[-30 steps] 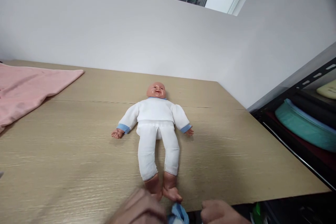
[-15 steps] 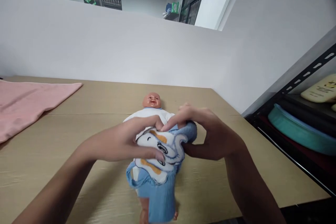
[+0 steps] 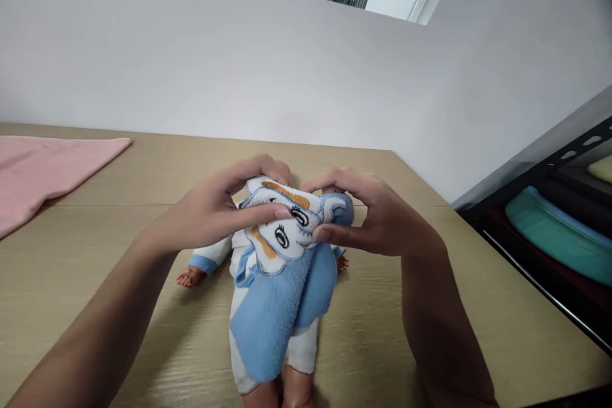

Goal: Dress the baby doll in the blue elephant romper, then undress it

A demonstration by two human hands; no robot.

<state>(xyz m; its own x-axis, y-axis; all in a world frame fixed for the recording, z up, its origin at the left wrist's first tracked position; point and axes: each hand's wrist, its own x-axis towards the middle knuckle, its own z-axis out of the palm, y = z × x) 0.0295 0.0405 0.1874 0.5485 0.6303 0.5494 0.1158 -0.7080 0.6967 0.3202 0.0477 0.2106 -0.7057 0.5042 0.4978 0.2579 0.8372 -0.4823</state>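
Observation:
A baby doll [image 3: 210,258] in a white suit with blue cuffs lies on its back on the wooden table [image 3: 95,255], head toward the wall. Its head and chest are hidden behind a fluffy blue garment [image 3: 282,293] with a white and orange cartoon face stitched on it. My left hand [image 3: 215,207] pinches the garment's top left edge. My right hand [image 3: 373,217] pinches its top right edge. Both hold it bunched above the doll's chest, and the blue fabric hangs down over the doll's belly and legs.
A pink cloth [image 3: 43,169] lies at the table's far left. A white partition wall [image 3: 239,57] runs along the table's back edge. To the right stands a black shelf rack [image 3: 549,204] with a teal cushion [image 3: 554,236] on it.
Both hands rose from the table's near edge with the blue garment and now hold it over the doll's chest, a little farther toward its head than half a second ago.

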